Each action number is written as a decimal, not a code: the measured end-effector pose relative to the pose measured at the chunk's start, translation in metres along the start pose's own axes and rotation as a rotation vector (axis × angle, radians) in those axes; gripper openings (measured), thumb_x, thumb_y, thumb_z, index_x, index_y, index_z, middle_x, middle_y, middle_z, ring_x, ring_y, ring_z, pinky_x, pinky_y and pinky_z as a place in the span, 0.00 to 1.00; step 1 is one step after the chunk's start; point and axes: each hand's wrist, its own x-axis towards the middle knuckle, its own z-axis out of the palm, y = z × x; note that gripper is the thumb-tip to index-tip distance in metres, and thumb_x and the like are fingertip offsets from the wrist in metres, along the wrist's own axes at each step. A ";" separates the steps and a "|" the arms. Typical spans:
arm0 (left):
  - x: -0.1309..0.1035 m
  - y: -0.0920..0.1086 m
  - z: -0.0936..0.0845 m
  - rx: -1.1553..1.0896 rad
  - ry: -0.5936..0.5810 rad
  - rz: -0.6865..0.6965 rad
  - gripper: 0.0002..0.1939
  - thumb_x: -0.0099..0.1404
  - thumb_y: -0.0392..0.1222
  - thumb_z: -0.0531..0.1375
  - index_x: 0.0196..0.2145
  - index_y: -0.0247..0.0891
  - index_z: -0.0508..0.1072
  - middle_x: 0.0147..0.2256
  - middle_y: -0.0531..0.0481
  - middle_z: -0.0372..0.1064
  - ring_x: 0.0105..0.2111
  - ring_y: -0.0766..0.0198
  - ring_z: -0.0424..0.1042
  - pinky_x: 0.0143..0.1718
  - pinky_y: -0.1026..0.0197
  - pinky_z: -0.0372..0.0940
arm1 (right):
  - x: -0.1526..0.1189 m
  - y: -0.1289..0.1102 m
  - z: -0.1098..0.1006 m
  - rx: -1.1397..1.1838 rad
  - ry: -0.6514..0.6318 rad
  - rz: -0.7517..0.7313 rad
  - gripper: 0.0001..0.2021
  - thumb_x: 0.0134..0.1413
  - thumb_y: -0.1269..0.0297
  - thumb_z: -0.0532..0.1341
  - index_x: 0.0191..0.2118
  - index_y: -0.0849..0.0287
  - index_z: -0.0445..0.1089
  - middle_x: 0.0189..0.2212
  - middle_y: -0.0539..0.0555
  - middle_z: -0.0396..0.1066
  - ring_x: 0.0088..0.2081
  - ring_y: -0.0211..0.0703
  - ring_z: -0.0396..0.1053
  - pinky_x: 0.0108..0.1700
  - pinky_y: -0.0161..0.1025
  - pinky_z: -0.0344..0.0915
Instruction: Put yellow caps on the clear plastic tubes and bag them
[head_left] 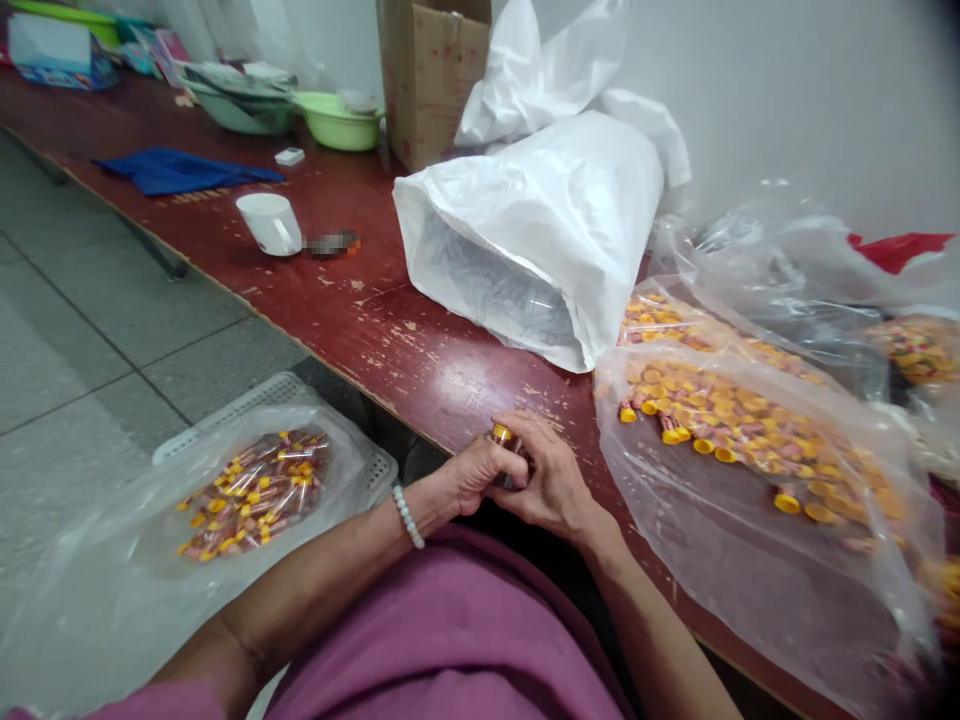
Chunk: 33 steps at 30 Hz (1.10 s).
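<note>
At our far left, a clear bag [97, 560] spreads over a white perforated tray [217, 418], with a heap of yellow-capped tubes [259, 490] inside it. Above, we see a blue cloth [180, 172] lying on the worn red table [337, 315], then a white mug [268, 225]. Next comes our left hand [474, 475], a pale bead bracelet [407, 517] at its wrist, clasping a small yellow-topped tube [502, 433] near the table's edge. Our right hand [553, 480] wraps the same tube from the other side, so 2 hands grip it, mostly hiding its body. Beyond them a white sack [540, 200] lies open toward us, clear pieces [495, 280] within. Farthest right, a second clear bag [690, 540] holds many yellow-capped pieces [705, 405].
</note>
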 end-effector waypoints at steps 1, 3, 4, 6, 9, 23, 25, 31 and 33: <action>-0.001 0.000 0.001 0.004 0.003 0.005 0.13 0.33 0.28 0.53 0.22 0.33 0.68 0.23 0.54 0.62 0.24 0.69 0.60 0.23 0.66 0.54 | 0.001 -0.001 0.000 -0.006 0.006 -0.012 0.33 0.34 0.69 0.64 0.53 0.57 0.61 0.48 0.58 0.68 0.51 0.53 0.65 0.55 0.51 0.62; -0.001 -0.002 0.002 0.009 0.010 0.006 0.10 0.33 0.28 0.53 0.19 0.33 0.67 0.21 0.54 0.61 0.23 0.69 0.59 0.22 0.66 0.52 | 0.001 -0.003 -0.001 -0.028 0.006 -0.027 0.33 0.32 0.69 0.63 0.52 0.58 0.62 0.48 0.59 0.68 0.50 0.53 0.65 0.54 0.51 0.62; -0.001 -0.003 0.002 0.006 0.015 0.001 0.10 0.32 0.28 0.53 0.18 0.33 0.67 0.20 0.54 0.61 0.22 0.70 0.59 0.21 0.67 0.52 | 0.001 -0.003 -0.001 -0.040 0.002 -0.028 0.33 0.32 0.69 0.63 0.52 0.58 0.62 0.48 0.59 0.68 0.50 0.53 0.65 0.54 0.51 0.62; -0.001 -0.004 0.001 -0.015 0.021 -0.022 0.09 0.32 0.28 0.53 0.17 0.33 0.67 0.20 0.54 0.62 0.22 0.70 0.59 0.21 0.67 0.51 | 0.000 -0.005 -0.002 -0.051 -0.010 -0.011 0.33 0.33 0.68 0.63 0.53 0.57 0.62 0.47 0.58 0.68 0.50 0.53 0.66 0.54 0.50 0.63; -0.003 0.001 -0.001 -0.082 -0.010 -0.077 0.09 0.33 0.28 0.54 0.18 0.32 0.69 0.19 0.53 0.64 0.21 0.70 0.61 0.22 0.67 0.54 | -0.002 -0.005 -0.002 -0.006 -0.022 0.050 0.36 0.37 0.66 0.66 0.57 0.55 0.58 0.53 0.59 0.63 0.55 0.53 0.62 0.55 0.51 0.62; -0.012 -0.004 -0.023 -0.341 -0.112 -0.105 0.15 0.35 0.26 0.57 0.25 0.34 0.73 0.21 0.51 0.70 0.24 0.65 0.69 0.26 0.65 0.61 | -0.005 -0.003 0.013 0.062 -0.007 0.113 0.30 0.42 0.55 0.68 0.53 0.54 0.62 0.45 0.57 0.71 0.42 0.50 0.72 0.43 0.44 0.71; -0.016 -0.004 -0.028 -0.336 -0.093 -0.094 0.16 0.35 0.26 0.57 0.26 0.34 0.73 0.21 0.50 0.71 0.24 0.65 0.69 0.26 0.65 0.62 | -0.002 -0.004 0.019 0.019 -0.030 0.090 0.31 0.42 0.54 0.67 0.54 0.54 0.61 0.45 0.58 0.71 0.42 0.51 0.72 0.43 0.45 0.71; -0.062 0.004 -0.075 -0.305 0.074 -0.044 0.19 0.38 0.30 0.61 0.33 0.31 0.74 0.25 0.50 0.72 0.24 0.63 0.71 0.32 0.57 0.68 | -0.002 -0.004 0.042 0.118 -0.116 0.012 0.52 0.41 0.46 0.67 0.66 0.58 0.38 0.62 0.67 0.49 0.59 0.59 0.58 0.55 0.56 0.62; -0.086 0.007 -0.110 -0.274 0.237 0.054 0.20 0.39 0.29 0.61 0.35 0.31 0.74 0.27 0.50 0.72 0.26 0.61 0.72 0.37 0.51 0.68 | -0.005 0.005 0.043 0.101 -0.070 0.059 0.45 0.45 0.48 0.65 0.65 0.57 0.44 0.60 0.66 0.53 0.58 0.57 0.59 0.55 0.56 0.62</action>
